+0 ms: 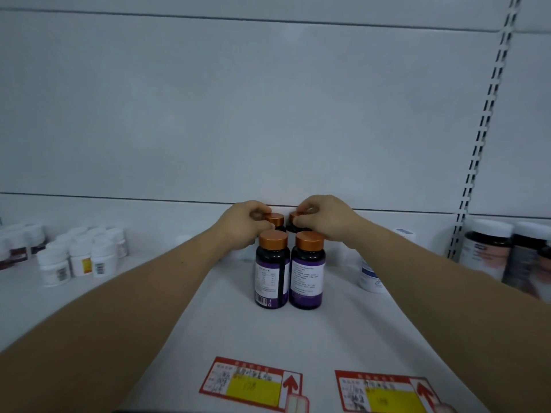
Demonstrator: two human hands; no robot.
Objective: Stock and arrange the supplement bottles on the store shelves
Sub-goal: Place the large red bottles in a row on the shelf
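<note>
Two dark bottles with purple labels and copper caps stand side by side mid-shelf: the front left bottle and the front right bottle. Behind them stand two more of the same kind. My left hand grips the rear left bottle near its cap. My right hand grips the rear right bottle at its cap. Both rear bottles are mostly hidden by the front pair and my fingers.
The white shelf carries two red and yellow price tags at its front edge. Several small white bottles stand at the left. A white bottle sits by my right forearm; large dark jars are at the right.
</note>
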